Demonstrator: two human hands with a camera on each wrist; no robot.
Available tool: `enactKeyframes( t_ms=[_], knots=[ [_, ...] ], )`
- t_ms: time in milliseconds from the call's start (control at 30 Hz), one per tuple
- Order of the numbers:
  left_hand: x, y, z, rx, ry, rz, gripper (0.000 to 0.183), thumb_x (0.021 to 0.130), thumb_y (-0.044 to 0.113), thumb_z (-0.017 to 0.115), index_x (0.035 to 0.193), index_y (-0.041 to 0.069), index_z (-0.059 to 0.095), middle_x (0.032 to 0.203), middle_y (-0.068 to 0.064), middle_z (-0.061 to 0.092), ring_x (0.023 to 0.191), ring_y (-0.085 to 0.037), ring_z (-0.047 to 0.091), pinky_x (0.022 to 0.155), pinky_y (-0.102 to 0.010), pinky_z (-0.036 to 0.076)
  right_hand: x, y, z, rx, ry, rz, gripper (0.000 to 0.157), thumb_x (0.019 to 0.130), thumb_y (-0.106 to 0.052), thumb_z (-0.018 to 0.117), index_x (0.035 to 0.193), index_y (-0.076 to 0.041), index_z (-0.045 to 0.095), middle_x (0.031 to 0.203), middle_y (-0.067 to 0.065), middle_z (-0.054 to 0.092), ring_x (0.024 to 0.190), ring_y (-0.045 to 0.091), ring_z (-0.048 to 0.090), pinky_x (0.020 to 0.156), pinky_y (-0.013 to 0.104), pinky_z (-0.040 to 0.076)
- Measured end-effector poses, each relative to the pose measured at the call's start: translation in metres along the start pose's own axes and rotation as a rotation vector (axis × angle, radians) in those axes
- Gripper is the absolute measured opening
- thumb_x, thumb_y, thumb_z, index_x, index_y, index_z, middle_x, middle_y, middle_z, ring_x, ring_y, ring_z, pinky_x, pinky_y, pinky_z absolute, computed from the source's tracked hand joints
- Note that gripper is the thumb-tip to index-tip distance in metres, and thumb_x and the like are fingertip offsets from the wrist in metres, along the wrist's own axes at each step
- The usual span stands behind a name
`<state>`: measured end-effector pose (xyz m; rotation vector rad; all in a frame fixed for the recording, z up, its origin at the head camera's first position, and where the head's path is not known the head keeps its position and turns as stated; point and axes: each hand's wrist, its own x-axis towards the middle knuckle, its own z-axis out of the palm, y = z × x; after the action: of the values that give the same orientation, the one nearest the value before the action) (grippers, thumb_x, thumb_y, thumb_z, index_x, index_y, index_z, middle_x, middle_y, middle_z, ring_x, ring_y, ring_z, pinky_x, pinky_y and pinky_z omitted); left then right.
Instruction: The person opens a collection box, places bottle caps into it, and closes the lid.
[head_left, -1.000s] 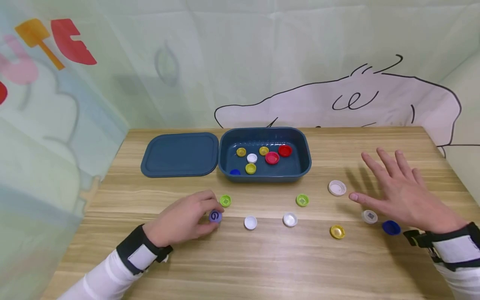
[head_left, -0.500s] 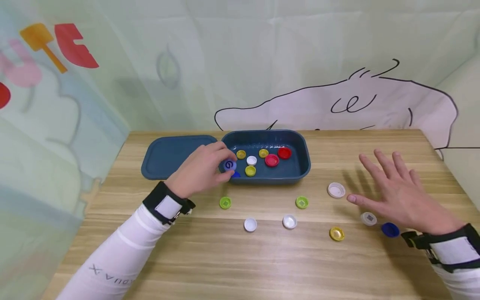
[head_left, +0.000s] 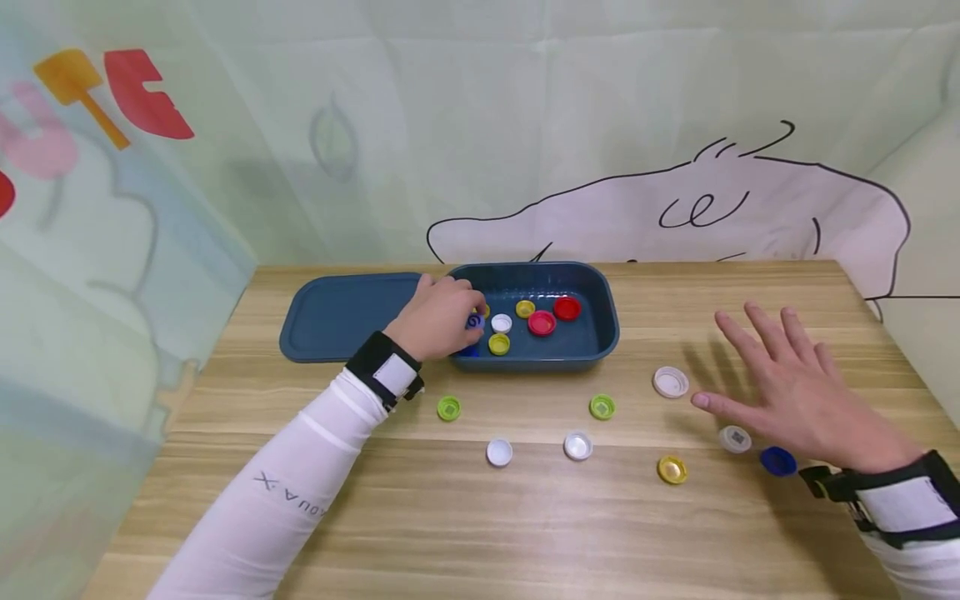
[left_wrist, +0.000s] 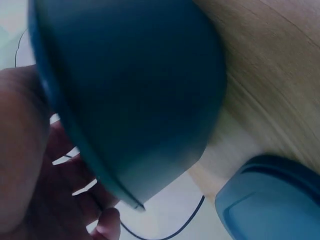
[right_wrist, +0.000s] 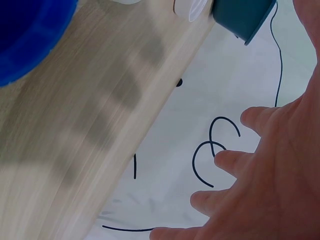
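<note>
My left hand (head_left: 438,318) reaches over the left end of a dark blue box (head_left: 555,360) and pinches a bluish-purple bottle cap (head_left: 474,322) with a dark mark on top. Below that cap, a darker blue cap (head_left: 468,350) lies in the box, partly covered by my fingers. In the left wrist view the box wall (left_wrist: 135,100) hides the held cap. My right hand (head_left: 798,400) hovers at the right with fingers spread and nothing in it. Nearest to it are a clear cap (head_left: 735,439), a blue cap (head_left: 777,461) and a white cap (head_left: 671,382).
The box also holds red caps (head_left: 567,308), yellow caps (head_left: 498,343) and a white cap (head_left: 502,323). Its flat lid (head_left: 345,317) lies to the left. In front lie green caps (head_left: 448,407), white caps (head_left: 578,445) and a gold cap (head_left: 672,470). A printed cloth (head_left: 480,125) hangs behind.
My left hand has carried the bluish-purple cap from the table, up and to the right, over the left end of the box. My right hand stays almost still.
</note>
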<state>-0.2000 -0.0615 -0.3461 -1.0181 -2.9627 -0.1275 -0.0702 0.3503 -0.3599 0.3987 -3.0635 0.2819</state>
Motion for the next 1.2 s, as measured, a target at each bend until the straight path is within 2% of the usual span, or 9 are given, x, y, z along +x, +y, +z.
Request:
enactKeyframes(
  t_ms=[133, 200, 433, 567, 733, 800, 933, 1067, 1200],
  knots=[
    [0.003, 0.002, 0.003, 0.014, -0.032, -0.014, 0.030, 0.079, 0.039, 0.066, 0.102, 0.021, 0.064, 0.093, 0.004, 0.056, 0.088, -0.017, 0.043, 0.083, -0.044, 0.029, 0.001, -0.001, 0.000, 0.001, 0.007, -0.002, 0.094, 0.075, -0.063, 0.057, 0.145, -0.027, 0.004, 0.151, 0.010, -0.010, 0.130, 0.036, -0.023, 0.089, 0.076, -0.005],
    [0.003, 0.001, 0.005, 0.011, -0.021, -0.019, 0.033, 0.079, 0.041, 0.065, 0.105, 0.021, 0.064, 0.095, 0.004, 0.055, 0.091, -0.018, 0.042, 0.083, -0.044, 0.029, 0.001, -0.002, -0.001, 0.003, 0.008, -0.002, 0.094, 0.075, -0.063, 0.057, 0.145, -0.027, 0.004, 0.151, 0.010, -0.010, 0.130, 0.036, -0.022, 0.089, 0.077, -0.004],
    [-0.012, -0.003, -0.006, -0.028, 0.092, -0.030, 0.049, 0.079, 0.055, 0.058, 0.117, 0.023, 0.056, 0.110, 0.002, 0.051, 0.107, -0.019, 0.041, 0.084, -0.044, 0.033, -0.001, -0.002, -0.002, 0.000, 0.007, 0.000, 0.095, 0.075, -0.063, 0.057, 0.145, -0.027, 0.004, 0.151, 0.009, -0.009, 0.130, 0.036, -0.022, 0.088, 0.078, -0.001],
    [-0.031, -0.007, -0.014, -0.012, 0.131, -0.058, 0.068, 0.077, 0.070, 0.044, 0.128, 0.024, 0.047, 0.128, -0.002, 0.045, 0.119, -0.023, 0.037, 0.092, -0.049, 0.034, -0.003, 0.000, -0.004, 0.008, 0.011, -0.010, 0.095, 0.074, -0.062, 0.059, 0.145, -0.027, 0.007, 0.151, 0.014, -0.005, 0.131, 0.040, -0.018, 0.091, 0.076, -0.001],
    [-0.062, -0.016, -0.019, -0.021, 0.203, -0.114, 0.079, 0.074, 0.074, 0.044, 0.136, 0.025, 0.038, 0.141, -0.006, 0.034, 0.127, -0.030, 0.029, 0.099, -0.057, 0.027, -0.007, 0.001, -0.008, 0.011, 0.001, -0.018, 0.091, 0.071, -0.064, 0.060, 0.143, -0.022, 0.022, 0.141, 0.026, 0.023, 0.124, 0.054, 0.013, 0.088, 0.074, 0.017],
    [-0.074, -0.021, -0.020, -0.012, 0.232, -0.135, 0.080, 0.074, 0.074, 0.045, 0.137, 0.026, 0.035, 0.143, -0.007, 0.031, 0.129, -0.033, 0.026, 0.098, -0.060, 0.026, -0.009, 0.002, -0.010, 0.002, -0.026, -0.004, 0.089, 0.071, -0.066, 0.059, 0.140, -0.018, 0.029, 0.134, 0.026, 0.031, 0.118, 0.052, 0.025, 0.085, 0.071, 0.025],
    [-0.096, -0.031, -0.018, 0.028, 0.256, -0.183, 0.085, 0.072, 0.077, 0.043, 0.140, 0.028, 0.029, 0.147, -0.008, 0.024, 0.132, -0.037, 0.018, 0.097, -0.068, 0.021, -0.015, 0.005, -0.012, -0.014, -0.115, 0.027, 0.086, 0.071, -0.070, 0.054, 0.130, -0.010, 0.040, 0.126, 0.026, 0.038, 0.111, 0.049, 0.033, 0.081, 0.069, 0.032],
    [-0.116, -0.039, -0.014, 0.043, 0.255, -0.234, 0.091, 0.069, 0.080, 0.042, 0.142, 0.029, 0.022, 0.150, -0.009, 0.016, 0.134, -0.039, 0.006, 0.095, -0.073, 0.014, -0.024, 0.010, -0.012, -0.025, -0.179, 0.021, 0.084, 0.068, -0.073, 0.054, 0.123, -0.010, 0.045, 0.119, 0.027, 0.042, 0.102, 0.045, 0.044, 0.075, 0.063, 0.040],
    [-0.132, -0.045, -0.007, 0.060, 0.251, -0.267, 0.096, 0.068, 0.081, 0.043, 0.144, 0.029, 0.016, 0.151, -0.010, 0.010, 0.134, -0.041, -0.004, 0.092, -0.076, 0.009, -0.034, 0.014, -0.009, -0.008, -0.207, 0.006, 0.081, 0.062, -0.073, 0.059, 0.114, -0.012, 0.050, 0.108, 0.019, 0.050, 0.086, 0.030, 0.055, 0.066, 0.049, 0.047]
  ],
)
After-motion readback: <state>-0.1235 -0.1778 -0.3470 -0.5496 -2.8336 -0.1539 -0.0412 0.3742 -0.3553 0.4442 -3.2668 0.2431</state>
